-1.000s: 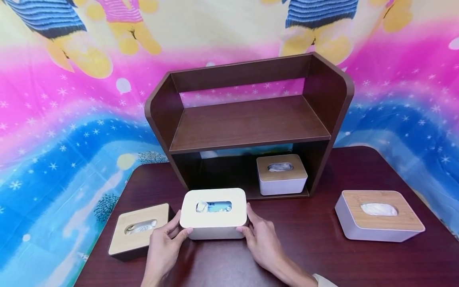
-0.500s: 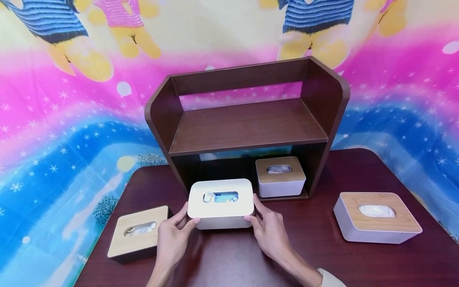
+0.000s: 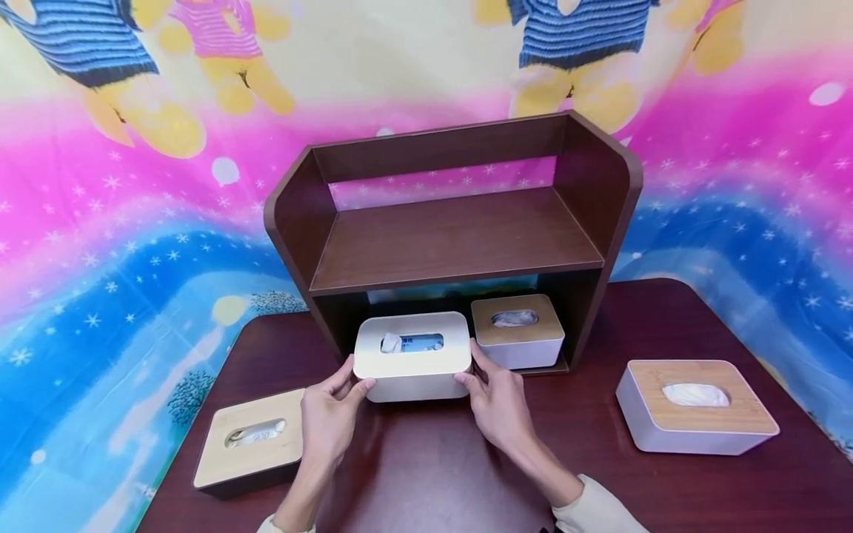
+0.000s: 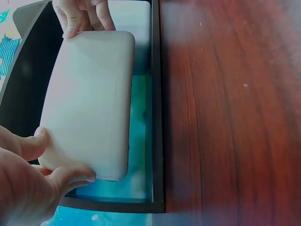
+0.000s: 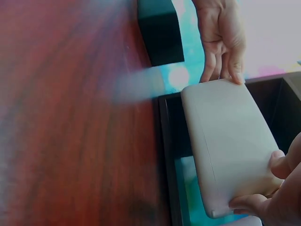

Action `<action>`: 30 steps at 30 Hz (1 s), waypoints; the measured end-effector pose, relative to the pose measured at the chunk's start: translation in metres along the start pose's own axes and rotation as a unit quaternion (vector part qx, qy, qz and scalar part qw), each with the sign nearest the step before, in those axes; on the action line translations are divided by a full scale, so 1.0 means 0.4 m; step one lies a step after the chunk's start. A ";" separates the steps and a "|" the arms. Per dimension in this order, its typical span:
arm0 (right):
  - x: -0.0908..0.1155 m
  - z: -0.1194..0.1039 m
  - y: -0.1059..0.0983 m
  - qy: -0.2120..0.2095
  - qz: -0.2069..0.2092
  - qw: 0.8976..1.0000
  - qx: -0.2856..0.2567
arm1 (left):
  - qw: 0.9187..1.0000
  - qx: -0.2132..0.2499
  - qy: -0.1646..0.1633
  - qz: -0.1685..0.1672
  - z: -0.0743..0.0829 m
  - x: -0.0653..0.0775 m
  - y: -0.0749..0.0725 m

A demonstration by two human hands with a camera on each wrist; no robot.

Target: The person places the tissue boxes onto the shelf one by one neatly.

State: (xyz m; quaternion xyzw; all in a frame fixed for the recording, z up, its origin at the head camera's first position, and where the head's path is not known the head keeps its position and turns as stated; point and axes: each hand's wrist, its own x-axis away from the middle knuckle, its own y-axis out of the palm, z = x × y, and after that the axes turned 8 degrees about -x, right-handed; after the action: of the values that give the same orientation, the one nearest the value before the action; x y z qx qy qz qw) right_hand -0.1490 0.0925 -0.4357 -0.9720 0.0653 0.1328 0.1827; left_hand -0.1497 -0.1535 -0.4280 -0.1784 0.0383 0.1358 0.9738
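Observation:
A white tissue box (image 3: 416, 388) with a pale lid and an oval slot is held at its two short ends, in front of the shelf's lower compartment. My left hand (image 3: 331, 414) grips its left end, thumb on the front face. On the right end my right hand (image 3: 500, 403) does the same. In the left wrist view the box (image 4: 89, 101) shows its plain front side, with the dark shelf frame around it. The right wrist view has the box (image 5: 230, 141) between both hands, overlapping the shelf opening. Blue packaging and a bit of tissue show through the slot.
The brown two-tier shelf (image 3: 453, 240) stands on the dark red table (image 3: 426, 474). A wood-lidded tissue box (image 3: 518, 333) sits in the lower compartment at right. Another white one (image 3: 696, 407) lies at the table's right, and a black-sided one (image 3: 249, 440) at left.
Both hands have carried the white tissue box away from the body and slightly right, toward the lower compartment. The other boxes stay in place; the head view has shifted a little.

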 end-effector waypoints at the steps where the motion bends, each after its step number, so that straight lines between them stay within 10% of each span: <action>1: -0.006 0.001 0.003 0.000 0.004 1.000 -0.001 | 1.000 0.001 0.002 0.002 -0.001 -0.005 0.003; 30: -0.090 0.049 0.105 -0.009 0.042 0.999 0.018 | 0.994 -0.029 0.038 0.102 -0.054 -0.083 0.091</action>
State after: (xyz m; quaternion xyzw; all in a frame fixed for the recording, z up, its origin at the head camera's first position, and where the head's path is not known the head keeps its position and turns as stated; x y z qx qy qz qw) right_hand -0.1954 0.0638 -0.4574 -0.9636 0.1067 0.1480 0.1953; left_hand -0.1922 -0.1368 -0.4564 -0.2072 0.0889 0.2290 0.9470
